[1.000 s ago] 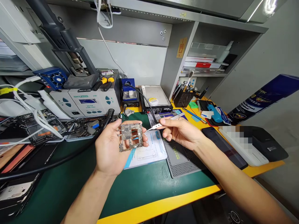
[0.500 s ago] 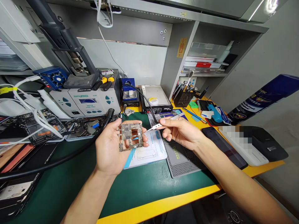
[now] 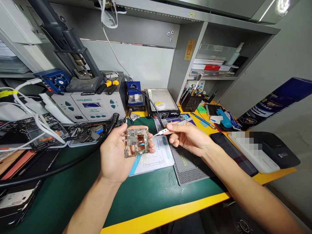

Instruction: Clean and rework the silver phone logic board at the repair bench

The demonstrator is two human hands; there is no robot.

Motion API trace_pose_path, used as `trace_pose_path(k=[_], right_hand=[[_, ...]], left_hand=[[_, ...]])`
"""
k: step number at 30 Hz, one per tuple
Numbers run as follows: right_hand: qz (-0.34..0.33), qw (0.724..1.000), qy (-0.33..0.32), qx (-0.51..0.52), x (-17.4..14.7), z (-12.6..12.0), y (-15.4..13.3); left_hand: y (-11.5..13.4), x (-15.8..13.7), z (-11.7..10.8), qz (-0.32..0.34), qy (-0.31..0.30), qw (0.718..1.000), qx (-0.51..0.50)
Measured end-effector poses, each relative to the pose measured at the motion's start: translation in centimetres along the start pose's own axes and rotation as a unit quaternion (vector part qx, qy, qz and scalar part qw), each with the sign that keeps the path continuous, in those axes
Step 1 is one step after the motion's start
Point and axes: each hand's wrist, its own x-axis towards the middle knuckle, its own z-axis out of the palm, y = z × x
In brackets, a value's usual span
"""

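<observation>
1. The left hand (image 3: 113, 156) is partly open, palm up, its fingers running behind a circuit board (image 3: 132, 138) and its thumb at the board's upper left side — it has hold of the board, which is raised above the green mat (image 3: 146, 198).
2. The circuit board faces the camera, with cut-out openings through which parts of the fingers show.
3. The right hand (image 3: 186, 135) is closed in a pinch, thumb and forefinger gripping pale tweezers (image 3: 162, 132), the other fingers curled under.
4. The tweezers point left; their tip is just beside the board's right edge, close to the left fingertips. Whether it touches anything, I cannot tell.
5. Beneath and behind the hands, a white and blue sheet (image 3: 158, 159) lies on the green mat; a grey pad (image 3: 186, 159) with a honeycomb pattern lies to its right.
6. A dark phone (image 3: 235, 154) lies beyond the right wrist, next to a white box (image 3: 260, 161).
7. On the left, a black hose (image 3: 73, 162) curves across the mat — behind it stands a grey machine (image 3: 94, 109) with pliers (image 3: 109, 85) on top.
8. Further right are a pen holder (image 3: 192, 103) and a blue spray can (image 3: 275, 100).
</observation>
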Motion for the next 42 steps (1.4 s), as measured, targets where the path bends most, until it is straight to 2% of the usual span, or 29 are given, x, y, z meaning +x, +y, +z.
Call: trace_pose_path(k=[8, 13, 19, 24, 27, 29, 31, 42], right_hand=[[-0.053, 0.998, 0.028, 0.029, 0.1, 0.1, 0.0], [-0.171, 0.984, 0.045, -0.028, -0.3, 0.5, 0.2], [-0.322, 0.928, 0.078, -0.173, -1.4, 1.2, 0.4], [-0.377, 0.887, 0.088, -0.252, -2.2, 1.5, 0.6], [-0.410, 0.851, 0.089, -0.315, -2.4, 1.5, 0.6], [-0.425, 0.827, 0.092, -0.355, -2.6, 1.5, 0.4], [-0.428, 0.817, 0.094, -0.374, -2.7, 1.4, 0.3], [-0.421, 0.815, 0.060, -0.393, -2.9, 1.6, 0.3]], left_hand=[[-0.2, 0.3, -0.2, -0.011, -0.003, 1.000, 0.003], [-0.3, 0.3, -0.1, -0.018, -0.011, 1.000, -0.009], [-0.2, 0.4, -0.1, -0.023, -0.012, 1.000, -0.013], [-0.4, 0.7, -0.4, -0.021, -0.005, 1.000, -0.007], [-0.4, 0.9, -0.6, -0.027, -0.007, 1.000, 0.013], [-0.4, 0.9, -0.8, -0.034, -0.008, 0.999, 0.024], [-0.3, 0.8, -0.9, -0.034, -0.004, 0.999, 0.031], [-0.3, 0.7, -1.0, -0.036, -0.008, 0.998, 0.057]])
